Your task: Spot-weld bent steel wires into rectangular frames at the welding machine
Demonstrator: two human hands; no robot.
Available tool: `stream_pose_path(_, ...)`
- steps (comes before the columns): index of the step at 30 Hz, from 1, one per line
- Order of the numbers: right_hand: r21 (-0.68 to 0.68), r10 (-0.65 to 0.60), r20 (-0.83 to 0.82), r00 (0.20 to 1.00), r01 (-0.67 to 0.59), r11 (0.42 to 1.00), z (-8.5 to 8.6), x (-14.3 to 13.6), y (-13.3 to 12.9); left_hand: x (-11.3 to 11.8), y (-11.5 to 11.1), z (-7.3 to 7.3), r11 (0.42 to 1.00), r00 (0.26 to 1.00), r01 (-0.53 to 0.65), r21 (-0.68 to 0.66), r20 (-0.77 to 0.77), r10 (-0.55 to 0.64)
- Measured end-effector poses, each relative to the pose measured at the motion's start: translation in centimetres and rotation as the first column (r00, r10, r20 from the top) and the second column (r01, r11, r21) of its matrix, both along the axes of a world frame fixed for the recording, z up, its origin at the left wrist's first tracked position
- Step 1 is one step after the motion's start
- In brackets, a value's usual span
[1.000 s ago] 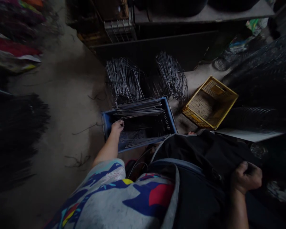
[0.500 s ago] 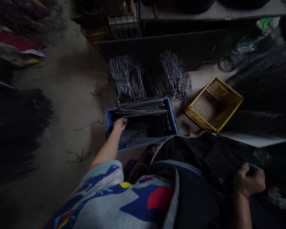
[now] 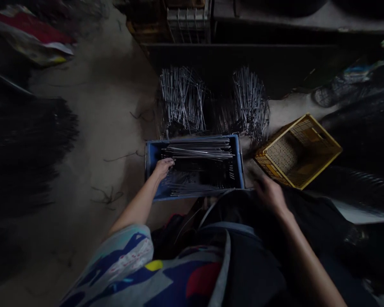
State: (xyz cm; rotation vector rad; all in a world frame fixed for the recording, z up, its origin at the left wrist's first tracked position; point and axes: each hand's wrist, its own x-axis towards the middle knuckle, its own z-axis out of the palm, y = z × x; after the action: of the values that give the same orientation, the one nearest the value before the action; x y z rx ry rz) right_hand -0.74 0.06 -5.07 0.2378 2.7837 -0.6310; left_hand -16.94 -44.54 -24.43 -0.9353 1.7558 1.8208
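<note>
A blue plastic crate (image 3: 150, 160) stands in front of me with thin metal rods (image 3: 200, 152) lying lengthwise along its far side and more along its near side. Over the crate's left end is my left hand (image 3: 164, 167), its fingers drawn together close to the rod ends. Whether anything is pinched in them is too dark to see. My right hand (image 3: 270, 192) is above my dark apron (image 3: 246, 213), just beyond the crate's right end and near the yellow crate (image 3: 302, 149). Motion smears its fingers.
Two upright bundles of metal rods, a left bundle (image 3: 182, 100) and a right bundle (image 3: 249, 100), stand behind the blue crate. A dark board (image 3: 227, 59) is behind them. Dark stacked material (image 3: 28, 149) lies to the left, with loose wire (image 3: 107, 196) on the floor.
My right hand has swung left and forward from the far right to beside the blue crate. My left hand stays at the crate's left end. The whole view has shifted slightly.
</note>
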Motion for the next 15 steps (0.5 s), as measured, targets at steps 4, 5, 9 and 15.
stream_pose_path(4, -0.428, 0.285, 0.248, 0.926, -0.159, 0.89, -3.8, -6.5, -9.2, 2.5, 0.4, 1.8, 0.992, 0.993, 0.102, 0.072, -0.064, -0.098)
stream_pose_path(5, -0.545, 0.29, 0.299, 0.909, -0.087, 0.834, -4.8, -7.6, -11.3, 3.2, 0.6, 2.2, 0.989, 0.99, 0.122, 0.086, -0.078, -0.115)
stream_pose_path(9, -0.694, 0.235, 0.435, 0.869, 0.157, 0.703, -9.4, -9.8, -17.7, 5.2, 1.3, 3.5, 0.981, 0.979, 0.169, 0.092, -0.134, -0.156)
stream_pose_path(15, -0.777, 0.161, 0.584, 0.796, 0.489, 0.397, -13.5, -10.1, -24.1, 6.3, 1.7, 4.0, 0.979, 0.973, 0.193, 0.062, -0.139, -0.183)
